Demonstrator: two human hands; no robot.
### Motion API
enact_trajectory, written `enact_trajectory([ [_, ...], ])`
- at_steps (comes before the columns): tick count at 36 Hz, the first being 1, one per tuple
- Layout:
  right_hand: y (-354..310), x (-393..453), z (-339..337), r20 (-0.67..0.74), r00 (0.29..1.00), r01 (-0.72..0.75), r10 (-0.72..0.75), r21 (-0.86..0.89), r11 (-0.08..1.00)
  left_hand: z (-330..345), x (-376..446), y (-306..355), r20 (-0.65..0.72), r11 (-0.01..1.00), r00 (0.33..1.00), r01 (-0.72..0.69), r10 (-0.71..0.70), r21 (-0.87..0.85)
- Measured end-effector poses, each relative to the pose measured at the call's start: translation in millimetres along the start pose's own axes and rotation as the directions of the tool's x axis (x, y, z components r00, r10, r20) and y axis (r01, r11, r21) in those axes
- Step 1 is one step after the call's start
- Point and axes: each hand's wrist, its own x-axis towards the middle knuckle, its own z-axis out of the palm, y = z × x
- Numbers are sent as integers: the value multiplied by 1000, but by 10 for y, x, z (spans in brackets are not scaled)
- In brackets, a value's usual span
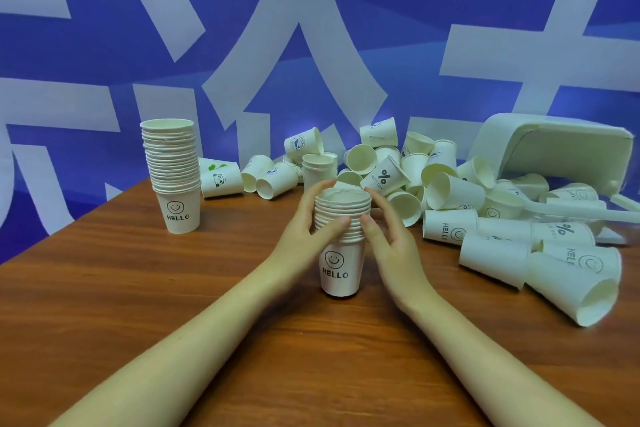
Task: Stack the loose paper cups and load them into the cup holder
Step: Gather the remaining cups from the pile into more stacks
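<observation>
A short stack of white paper cups (341, 263), its bottom cup printed with a smiley and "HELLO", stands upright on the wooden table (173, 288). My left hand (308, 225) grips the stack's upper rims from the left and my right hand (388, 236) grips them from the right. A taller stack of cups (173, 170) stands at the back left. A heap of loose paper cups (450, 191) lies across the back and right of the table. The white cup holder (554, 146) lies on its side at the far right.
A blue banner with large white characters (311, 45) hangs right behind the table. A white rod-like part (588, 213) lies among the cups below the holder. Bare wood shows in front of and to the left of my arms.
</observation>
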Motion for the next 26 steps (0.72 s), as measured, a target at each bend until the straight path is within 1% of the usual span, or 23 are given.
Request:
enact_trajectory([
  [3,-4,-3,-14,-14,1000,13,-14,-35,999,-39,12,-24,-38,998,998,-45,47,35],
  [5,59,-15,-18,0,1000,-20,20,-103,994,-94,48,-18,-75,998,995,-56,59,38],
  [7,139,-31,-11,18,997,-66,70,-161,985,-178,110,-4,-148,999,988,-45,48,22],
  [13,235,-23,67,19,991,-128,134,-192,973,-528,240,61,-353,998,935,-21,38,51],
  [16,260,141,101,17,991,-122,132,-272,955,-739,272,-4,-425,998,905,13,12,58],
  [18,256,366,132,-7,991,-129,134,-325,937,-874,297,-67,-443,998,896,45,-22,41],
  [21,240,798,218,-23,993,-112,112,-424,899,-1007,308,-147,-405,995,911,93,-73,30],
  [23,272,1108,286,5,997,-63,78,-534,843,-1048,313,-203,-375,993,921,119,-108,8],
  [26,346,1504,432,100,993,16,59,-625,780,-1084,341,-262,-373,992,919,123,-126,-30],
])
